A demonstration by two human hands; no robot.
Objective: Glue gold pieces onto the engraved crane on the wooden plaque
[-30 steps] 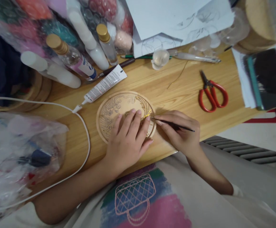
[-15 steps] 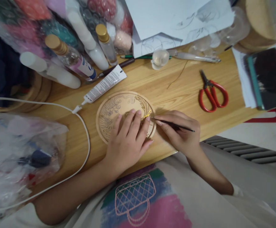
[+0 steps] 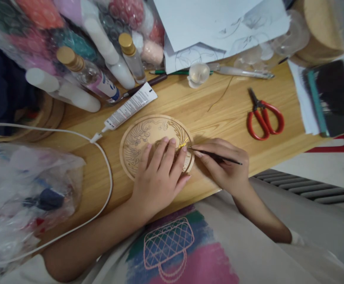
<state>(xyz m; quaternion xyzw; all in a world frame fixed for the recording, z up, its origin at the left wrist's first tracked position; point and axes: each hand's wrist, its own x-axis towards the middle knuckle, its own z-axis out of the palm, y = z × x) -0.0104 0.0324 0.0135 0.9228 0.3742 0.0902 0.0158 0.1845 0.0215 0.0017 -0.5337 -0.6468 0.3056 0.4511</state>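
A round wooden plaque [image 3: 155, 120] with a raised rim lies on the table, with dark line drawings of feathery curls on its face. Gold wire [image 3: 183, 142] shines on its right part. My left hand [image 3: 161, 179] rests flat across the plaque's lower middle, fingers spread, covering much of the drawing. Slim black tweezers [image 3: 219, 156] are pinched between the thumb and fingers of my right hand [image 3: 229, 165]. Their tip touches or nearly touches the plaque's right side, close to my left index fingertip; exact contact is too small to make out.
Red-handled pliers [image 3: 265, 118] lie to the right, near a dark phone [image 3: 334, 98]. Behind the plaque are a white glue tube [image 3: 130, 106], bottles [image 3: 91, 77], a small clear cup [image 3: 199, 73] and paper sheets [image 3: 219, 23]. A white cable [image 3: 110, 173] loops at left beside a plastic bag [image 3: 56, 169].
Both hands and the tweezers keep almost the same position. The view has shifted very slightly.
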